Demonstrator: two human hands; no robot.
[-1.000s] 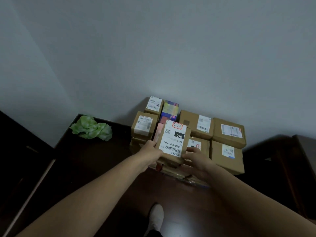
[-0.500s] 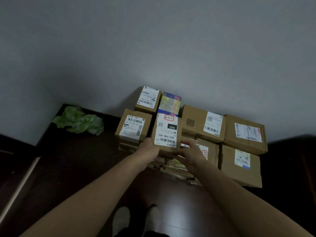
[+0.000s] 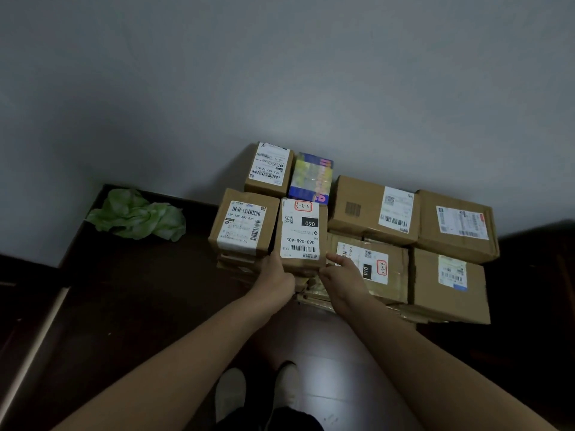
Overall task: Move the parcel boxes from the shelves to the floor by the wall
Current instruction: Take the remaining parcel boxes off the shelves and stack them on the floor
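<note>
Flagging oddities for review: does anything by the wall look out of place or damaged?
Yes. A crumpled green sheet lies on the floor left of the parcel stack; it is no parcel. The box labelled 010, beside the right hand, looks creased and dented.

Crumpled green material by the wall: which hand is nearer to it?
Left. The left hand sits right of the crumpled green material, at the brown cardboard box; the right hand is farther right.

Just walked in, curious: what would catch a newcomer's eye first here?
A cluster of brown parcel boxes sits on the floor against the grey wall. In front, the left hand and right hand hold a white-labelled box at its near edge. Crumpled green material lies further left.
</note>
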